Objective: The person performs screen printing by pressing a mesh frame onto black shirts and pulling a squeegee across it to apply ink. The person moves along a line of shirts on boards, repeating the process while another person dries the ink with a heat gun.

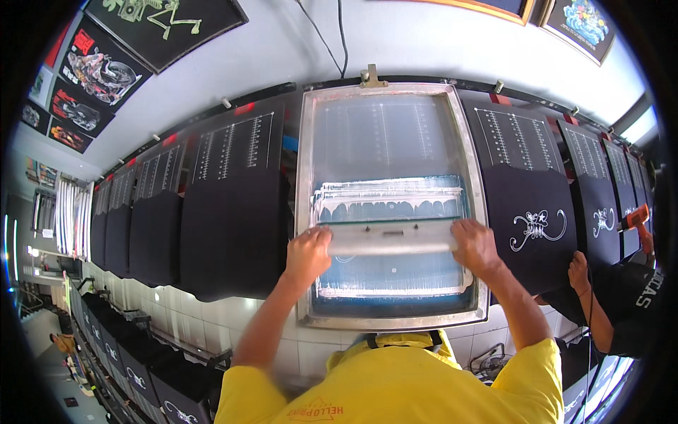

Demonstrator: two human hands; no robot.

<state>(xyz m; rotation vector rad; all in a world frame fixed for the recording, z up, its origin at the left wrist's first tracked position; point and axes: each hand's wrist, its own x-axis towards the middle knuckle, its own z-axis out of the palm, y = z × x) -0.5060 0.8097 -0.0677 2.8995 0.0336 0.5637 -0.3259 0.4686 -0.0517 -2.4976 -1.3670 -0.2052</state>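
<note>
A screen-printing frame with a metal border and blue-edged mesh lies in front of me. Across its mesh runs a long pale squeegee, held level between both hands. My left hand is closed around its left end, and my right hand grips the right end. White ink lies in uneven, dripping bands beyond the squeegee. Another streak of white ink stretches along the near part of the mesh. Whatever is beneath the screen is mostly hidden.
Black shirts on boards stand in rows, one to the left and one with a white print to the right. A metal clamp sits at the frame's far edge. At right, a co-worker's hand is near an orange heat gun.
</note>
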